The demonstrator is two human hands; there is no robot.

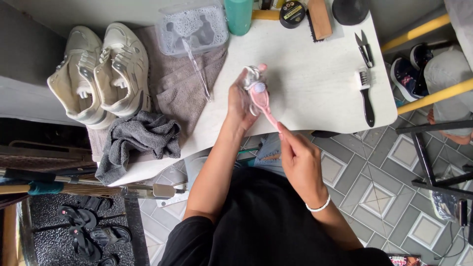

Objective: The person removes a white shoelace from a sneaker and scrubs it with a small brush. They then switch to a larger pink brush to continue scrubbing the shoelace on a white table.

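Your right hand [301, 160] is pinching the pink brush [262, 101] by its handle while your left hand [242, 103] fingers are cupping its foamy head above the white surface [315, 83]

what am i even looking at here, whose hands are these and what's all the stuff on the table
This is one picture from a camera worn on a person's head, looking down at their own bare hands. The right hand holds a pink brush by its handle. The left hand grips something pale and crumpled against the brush head; I cannot tell what it is. On the white table lie a pair of white sneakers, a grey cloth, a clear tub, a black brush and small snips.
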